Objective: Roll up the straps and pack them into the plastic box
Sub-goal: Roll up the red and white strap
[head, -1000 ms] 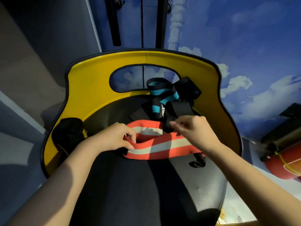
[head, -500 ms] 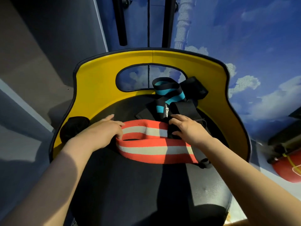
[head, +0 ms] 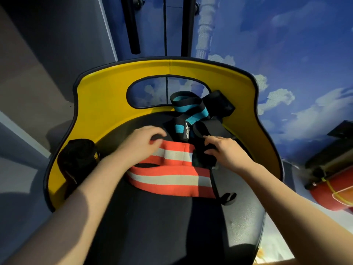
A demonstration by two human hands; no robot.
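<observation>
On the black seat the red strap lies flat and unrolled, left hand curled on its far edge, right hand pinching the black strap; rolling likely starts next, box unseen.

Two hands work over straps piled on a black seat with a yellow back: the left hand curls onto the far edge of an orange-and-white strap, the right hand grips a black strap; a blue-and-black strap lies behind, a black roll at left
</observation>
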